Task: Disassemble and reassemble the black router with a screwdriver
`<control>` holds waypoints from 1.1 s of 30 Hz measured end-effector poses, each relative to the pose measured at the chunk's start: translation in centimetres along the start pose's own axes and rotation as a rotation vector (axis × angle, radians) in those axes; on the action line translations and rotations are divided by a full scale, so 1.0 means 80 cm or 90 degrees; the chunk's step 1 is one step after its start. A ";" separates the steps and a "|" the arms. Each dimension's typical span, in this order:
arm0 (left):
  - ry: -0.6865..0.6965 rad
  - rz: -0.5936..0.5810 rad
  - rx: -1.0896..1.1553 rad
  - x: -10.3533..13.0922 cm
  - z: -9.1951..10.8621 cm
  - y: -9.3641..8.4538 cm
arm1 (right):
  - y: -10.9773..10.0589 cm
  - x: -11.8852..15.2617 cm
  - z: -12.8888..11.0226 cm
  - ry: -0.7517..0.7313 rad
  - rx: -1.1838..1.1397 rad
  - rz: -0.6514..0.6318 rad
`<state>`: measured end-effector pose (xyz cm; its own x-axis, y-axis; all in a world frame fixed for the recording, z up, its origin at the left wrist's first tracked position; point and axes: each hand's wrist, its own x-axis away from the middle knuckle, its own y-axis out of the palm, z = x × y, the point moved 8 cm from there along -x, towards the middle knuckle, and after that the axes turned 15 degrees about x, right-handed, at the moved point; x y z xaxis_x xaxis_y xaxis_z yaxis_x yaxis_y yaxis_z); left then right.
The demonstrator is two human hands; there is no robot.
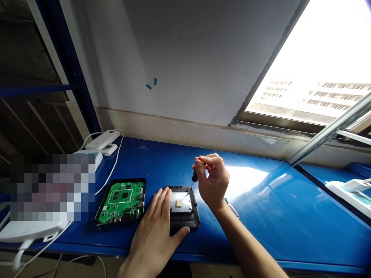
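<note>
My right hand point(213, 177) is closed around a screwdriver point(194, 177) with a dark and yellow handle. Its thin shaft slants down to the metal plate point(185, 206) of a black cover point(194, 220). A small beige pad point(179, 203) sits on that plate. Flat on the cover's left side lies my left hand point(158, 220), fingers stretched out and thumb spread along the lower edge. To the left of it is a black case holding a green circuit board point(123, 199).
White devices point(104, 139) and cables stand at the left. Tiny screws point(179, 173) lie behind the cover. A small blue object point(232, 207) is beside my right forearm. A metal post point(327, 133) and another white device point(352, 193) are at the right.
</note>
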<state>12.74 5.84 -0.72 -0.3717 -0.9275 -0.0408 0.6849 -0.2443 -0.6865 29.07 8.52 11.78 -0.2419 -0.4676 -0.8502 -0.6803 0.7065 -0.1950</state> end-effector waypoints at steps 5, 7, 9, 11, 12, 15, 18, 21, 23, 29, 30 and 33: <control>0.000 0.014 -0.004 -0.002 -0.001 -0.001 | 0.000 0.000 0.000 0.000 0.009 0.003; 0.008 0.023 -0.003 -0.001 -0.002 -0.001 | 0.001 0.000 0.002 0.004 0.007 0.000; 0.023 0.034 -0.006 0.000 -0.001 -0.002 | 0.001 0.000 0.003 0.008 0.007 -0.002; 0.033 0.042 -0.011 0.001 0.000 -0.003 | 0.000 -0.001 0.004 0.011 0.009 -0.001; 0.033 0.043 -0.012 0.001 -0.001 -0.003 | 0.000 -0.002 0.005 0.012 0.011 0.000; 0.034 0.046 -0.007 0.001 -0.002 -0.003 | -0.001 -0.003 0.006 0.017 0.014 0.000; 0.035 0.047 0.000 0.001 -0.001 -0.003 | -0.001 -0.003 0.007 0.024 0.009 -0.004; 0.026 0.036 0.004 0.002 0.000 -0.002 | -0.001 -0.003 0.005 0.023 0.013 -0.009; 0.024 0.035 0.009 0.002 0.000 -0.003 | 0.001 -0.003 0.004 0.027 0.008 -0.024; 0.028 0.042 -0.007 0.000 -0.001 -0.001 | 0.011 0.001 0.005 0.049 -0.043 -0.080; 0.031 0.043 -0.009 0.000 -0.001 -0.001 | 0.011 0.002 0.005 0.051 -0.043 -0.082; 0.039 0.047 -0.007 0.000 -0.001 0.000 | 0.011 0.004 0.008 0.051 -0.046 -0.074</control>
<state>12.69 5.90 -0.74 -0.3578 -0.9239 -0.1356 0.7048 -0.1720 -0.6882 28.81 9.34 11.05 -0.2117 -0.5872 -0.7813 -0.7539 0.6068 -0.2518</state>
